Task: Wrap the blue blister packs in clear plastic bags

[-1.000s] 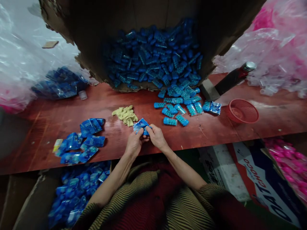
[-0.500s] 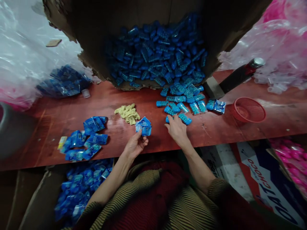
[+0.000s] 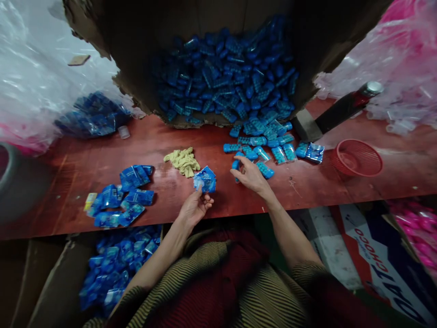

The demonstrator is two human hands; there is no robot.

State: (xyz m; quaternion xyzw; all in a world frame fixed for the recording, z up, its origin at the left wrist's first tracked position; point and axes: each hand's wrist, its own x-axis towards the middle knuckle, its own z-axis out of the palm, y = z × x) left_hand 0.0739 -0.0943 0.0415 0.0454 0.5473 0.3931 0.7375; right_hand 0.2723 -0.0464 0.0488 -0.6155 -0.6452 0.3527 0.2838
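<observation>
In the head view, the left hand pinches a blue packet between thumb and fingers, over the worktop. Clock directions run from that packet. At 3 o'clock, the right hand curves its thumb and forefinger, set apart, around a bottle; whether they press on it I cannot tell. At 12 o'clock a torn carton holds a heap of bead-filled bottles, and loose bottles spread from its mouth at 2 o'clock. Farther off at 3 is a red basket. A grey bucket stands at 9, its contents out of sight; nearer, still at 9, lie filled packets. At 8, below the worktop, a box is full of blue packs.
</observation>
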